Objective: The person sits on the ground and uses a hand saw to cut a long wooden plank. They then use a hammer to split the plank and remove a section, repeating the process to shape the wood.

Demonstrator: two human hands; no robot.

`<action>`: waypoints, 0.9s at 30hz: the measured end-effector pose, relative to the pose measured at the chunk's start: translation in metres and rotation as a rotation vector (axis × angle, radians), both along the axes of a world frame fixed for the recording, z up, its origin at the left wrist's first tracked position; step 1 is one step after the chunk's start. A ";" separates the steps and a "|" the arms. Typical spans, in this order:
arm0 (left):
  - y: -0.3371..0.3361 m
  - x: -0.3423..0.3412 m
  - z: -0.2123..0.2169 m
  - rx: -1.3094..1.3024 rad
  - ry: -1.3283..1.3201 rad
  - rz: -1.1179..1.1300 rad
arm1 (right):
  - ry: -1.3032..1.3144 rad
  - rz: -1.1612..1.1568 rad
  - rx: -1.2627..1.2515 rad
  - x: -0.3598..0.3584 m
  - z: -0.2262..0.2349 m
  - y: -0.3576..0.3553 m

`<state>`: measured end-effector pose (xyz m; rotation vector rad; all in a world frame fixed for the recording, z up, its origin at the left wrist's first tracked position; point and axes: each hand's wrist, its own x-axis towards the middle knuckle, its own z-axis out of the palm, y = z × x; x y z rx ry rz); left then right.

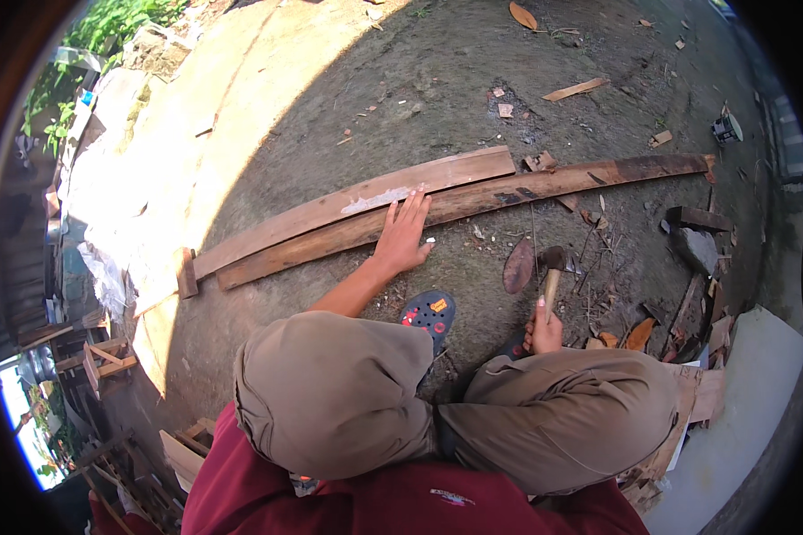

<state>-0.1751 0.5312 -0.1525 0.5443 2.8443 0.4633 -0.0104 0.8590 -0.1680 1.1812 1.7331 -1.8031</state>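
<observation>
Two long wooden planks lie side by side on the ground across the view. My left hand (pixel 405 234) rests flat with its fingers stretched out over the nearer, darker plank (pixel 330 242), and its fingertips reach the edge of the farther, lighter plank (pixel 455 173) by a whitish patch. Close to my right knee, my right hand (pixel 543 330) is wrapped round the wooden handle of a hammer (pixel 552 283). The hammer's head points away from me, just above the ground and short of the planks. Whether it touches the ground, I cannot tell.
A short wood block (pixel 186 273) sits by the planks' left ends. Dry leaves, including a reddish-brown one (pixel 518 266), and wood scraps litter the ground. To the right are a dark wood block (pixel 698 219), a grey stone (pixel 694 250) and a small tub (pixel 727 127).
</observation>
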 end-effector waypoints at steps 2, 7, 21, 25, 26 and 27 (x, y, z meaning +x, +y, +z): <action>-0.007 -0.002 -0.002 0.070 0.018 0.002 | 0.016 0.001 0.006 0.000 -0.001 -0.001; -0.024 -0.011 -0.009 0.175 0.121 0.087 | 0.028 0.010 -0.010 -0.001 0.005 -0.002; -0.074 -0.052 -0.017 -0.036 0.106 0.334 | 0.155 0.100 0.024 -0.015 0.023 -0.014; -0.072 -0.070 -0.009 -0.048 0.045 0.233 | 0.164 0.106 0.021 -0.020 0.014 -0.008; -0.072 -0.072 -0.008 -0.046 0.036 0.218 | 0.167 0.126 0.026 -0.018 0.012 -0.006; -0.072 -0.074 -0.007 -0.027 -0.017 0.229 | 0.170 0.147 0.031 -0.017 0.011 -0.006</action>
